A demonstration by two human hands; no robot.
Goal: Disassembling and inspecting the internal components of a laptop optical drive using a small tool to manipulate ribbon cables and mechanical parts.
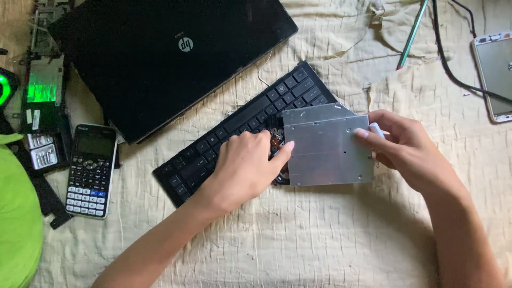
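A flat silver metal drive casing lies tilted over the right end of a loose black keyboard on a cream cloth. My right hand grips the casing's right edge, thumb on top, with a small white piece under the fingers. At the casing's left edge my left hand rests on the keyboard, thumb and fingers touching the casing where dark internal parts show.
A closed black laptop lies at the back left. Beside it sit a calculator and circuit boards. A green object fills the left edge. A phone, a black cable and a thin green tool lie back right.
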